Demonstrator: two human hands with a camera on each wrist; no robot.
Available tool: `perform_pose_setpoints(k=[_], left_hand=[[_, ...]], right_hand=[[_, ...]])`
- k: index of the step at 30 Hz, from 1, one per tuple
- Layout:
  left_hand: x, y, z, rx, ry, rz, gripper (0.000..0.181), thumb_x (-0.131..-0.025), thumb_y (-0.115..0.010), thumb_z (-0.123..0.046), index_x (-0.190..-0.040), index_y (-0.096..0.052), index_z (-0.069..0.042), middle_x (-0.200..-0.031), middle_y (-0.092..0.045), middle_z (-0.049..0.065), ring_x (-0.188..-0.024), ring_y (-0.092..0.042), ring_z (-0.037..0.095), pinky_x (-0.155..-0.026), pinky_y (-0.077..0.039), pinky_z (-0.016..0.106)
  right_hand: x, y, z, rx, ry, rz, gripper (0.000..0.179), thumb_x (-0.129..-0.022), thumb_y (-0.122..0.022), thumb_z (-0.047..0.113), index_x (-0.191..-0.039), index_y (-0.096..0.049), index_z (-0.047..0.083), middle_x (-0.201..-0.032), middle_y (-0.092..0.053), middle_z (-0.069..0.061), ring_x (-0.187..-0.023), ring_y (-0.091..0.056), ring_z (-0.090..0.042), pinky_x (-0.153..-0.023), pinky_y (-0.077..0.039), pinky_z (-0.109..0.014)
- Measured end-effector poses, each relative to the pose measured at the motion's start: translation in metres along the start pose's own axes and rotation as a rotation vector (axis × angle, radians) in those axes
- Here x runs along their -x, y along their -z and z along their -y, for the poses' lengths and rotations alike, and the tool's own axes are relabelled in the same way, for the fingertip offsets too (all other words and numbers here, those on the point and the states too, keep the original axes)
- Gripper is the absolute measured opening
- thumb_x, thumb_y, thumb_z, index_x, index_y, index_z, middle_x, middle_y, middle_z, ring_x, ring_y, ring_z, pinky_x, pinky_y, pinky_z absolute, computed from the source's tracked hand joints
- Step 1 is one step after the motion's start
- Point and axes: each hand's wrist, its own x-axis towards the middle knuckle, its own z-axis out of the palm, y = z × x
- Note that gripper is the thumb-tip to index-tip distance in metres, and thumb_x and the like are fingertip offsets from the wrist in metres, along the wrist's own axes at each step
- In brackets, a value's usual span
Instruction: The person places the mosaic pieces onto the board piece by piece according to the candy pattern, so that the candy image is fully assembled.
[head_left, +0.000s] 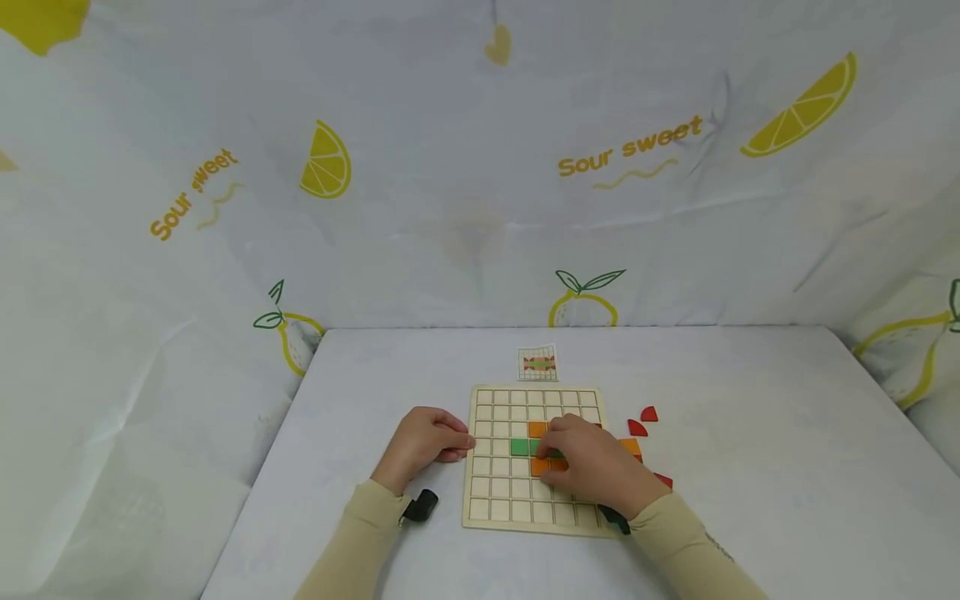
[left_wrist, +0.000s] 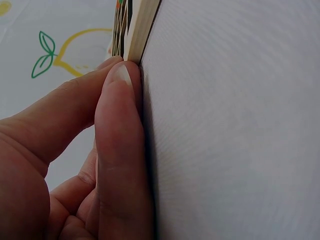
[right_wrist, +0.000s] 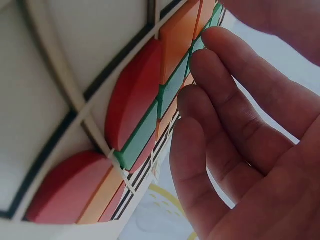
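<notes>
A pale wooden grid board (head_left: pixel 501 508) lies flat before me. My left hand (head_left: pixel 427 437) pinches its left edge; in the left wrist view the thumb (left_wrist: pixel 120 115) and index fingertip meet at the board's side (left_wrist: pixel 142 32). Over the middle of the grid is my right hand (head_left: pixel 592 462), its fingers loosely bent and fingertips close to the coloured tiles. Green tiles (head_left: pixel 519 447) form a row between orange tiles (head_left: pixel 537 429). In the right wrist view, a red quarter-round piece (right_wrist: pixel 132 95) sits beside a green tile (right_wrist: pixel 140 132) and an orange tile (right_wrist: pixel 177 40). The right hand hides part of the pattern.
Behind the board stands a small pattern card (head_left: pixel 537 364). Two red quarter-round pieces (head_left: pixel 649 414) lie to the right on the white table (head_left: pixel 765 450). Orange tiles (head_left: pixel 631 448) and a red piece (head_left: pixel 663 481) show beside the right forearm. A lemon-print cloth (head_left: pixel 450 167) hangs behind.
</notes>
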Motion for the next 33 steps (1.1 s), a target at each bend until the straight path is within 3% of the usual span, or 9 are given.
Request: perform_pose_setpoints(k=[8, 12, 22, 33], left_hand=[[0.0, 0.001, -0.001, 0.003, 0.008, 0.0, 0.025, -0.084, -0.092, -0.017, -0.101, -0.078, -0.005, -0.087, -0.081, 0.005, -0.07, -0.074, 0.009, -0.07, -0.064, 0.024], [0.0, 0.001, -0.001, -0.003, 0.005, -0.002, 0.027, -0.084, -0.093, -0.018, -0.102, -0.078, -0.005, -0.088, -0.081, 0.005, -0.071, -0.074, 0.009, -0.07, -0.065, 0.024], [-0.001, -0.001, -0.001, -0.014, 0.012, 0.0, 0.028, -0.084, -0.093, -0.019, -0.103, -0.078, -0.005, -0.088, -0.081, 0.006, -0.072, -0.075, 0.01, -0.07, -0.065, 0.025], [-0.001, -0.002, 0.004, -0.028, 0.004, 0.008, 0.023, -0.087, -0.09, -0.018, -0.102, -0.078, -0.005, -0.09, -0.082, 0.006, -0.074, -0.077, 0.01, -0.07, -0.065, 0.024]], right_hand=[[-0.001, 0.005, 0.002, -0.005, 0.0, 0.011, 0.016, -0.088, -0.092, 0.025, -0.094, -0.078, 0.022, -0.095, -0.063, 0.012, -0.099, -0.059, -0.011, -0.083, -0.059, -0.032], [0.001, 0.015, -0.007, -0.059, -0.05, 0.004, 0.013, -0.089, -0.09, 0.026, -0.098, -0.08, 0.025, -0.098, -0.065, 0.013, -0.1, -0.06, -0.01, -0.086, -0.059, -0.032], [0.017, 0.052, -0.07, -0.155, -0.256, -0.044, 0.017, -0.095, -0.084, 0.023, -0.111, -0.08, 0.017, -0.109, -0.071, 0.0, -0.099, -0.064, -0.022, -0.081, -0.063, -0.04], [0.038, 0.061, -0.121, -0.148, -0.326, -0.121, 0.028, -0.095, -0.084, 0.021, -0.12, -0.079, 0.01, -0.113, -0.073, -0.006, -0.108, -0.066, -0.029, -0.095, -0.062, -0.054]])
